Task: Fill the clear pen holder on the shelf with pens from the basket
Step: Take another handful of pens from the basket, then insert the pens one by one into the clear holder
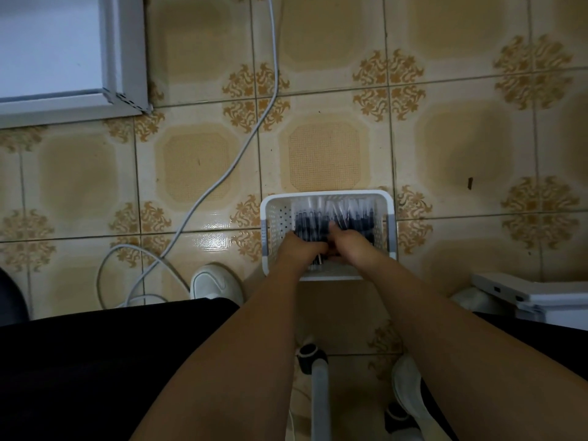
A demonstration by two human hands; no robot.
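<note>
The head view is looking straight down at a glossy beige tiled floor (334, 43) with brown floral corner motifs. A white perforated plastic basket with grey side grips (275, 218) is sitting on the floor just ahead of the person's knees, probably set low so that both arms can reach it from a seated position. Inside it a dense bundle of dark-barrelled pens with clear caps (346, 218) is lying side by side, ends pointing away from the person, which would make them easy to gather by the handful.

Both arms are reaching down into the basket. The left hand (300, 248) is lying knuckles-up over the near ends of the pens, fingers curled down into the pile; it appears to be closing around several pens, though the grip itself is hidden beneath the hand. The right hand (348, 241) is pressing into the middle of the bundle with a finger extended forward, seemingly separating or gathering pens; whether it is actually holding any I cannot tell, as the image is blurred there.

The clear pen holder is not visible. A white metal shelf unit (124, 58) is standing at the upper left, well apart from the basket, and a white cable (222, 173) is trailing across the tiles between them. A white shoe (213, 283) is resting just left of the basket.
</note>
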